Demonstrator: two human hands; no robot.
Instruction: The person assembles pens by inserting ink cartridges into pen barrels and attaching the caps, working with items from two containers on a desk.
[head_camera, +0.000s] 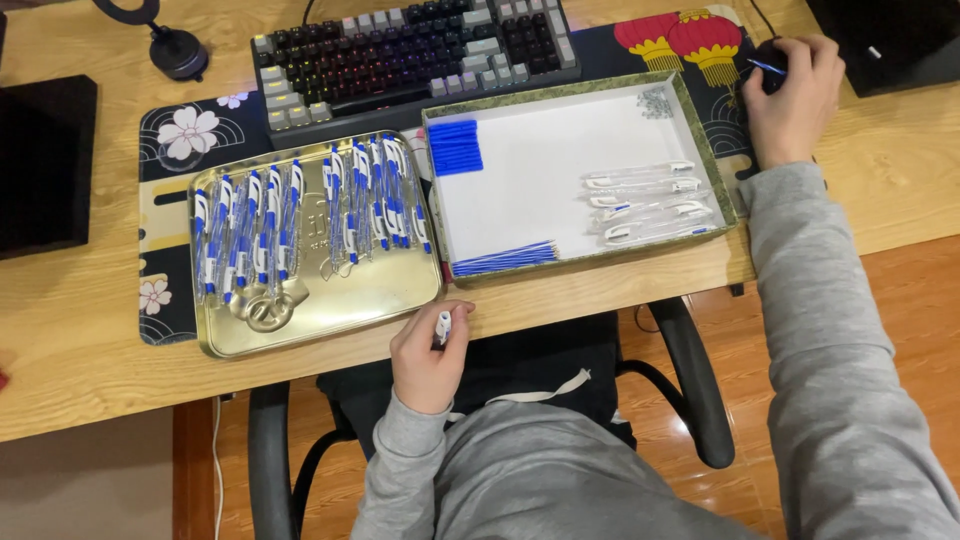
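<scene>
On a wooden worktop (90, 330), a gold metal tray (330, 310) holds rows of assembled blue-and-white pens beside a green-rimmed box (712, 170) sorting pen parts for easy reach. The right hand (792, 95) cups a computer mouse (770, 65); the left hand (428, 358), at the worktop's edge, grips one pen (443, 326) upright.
</scene>
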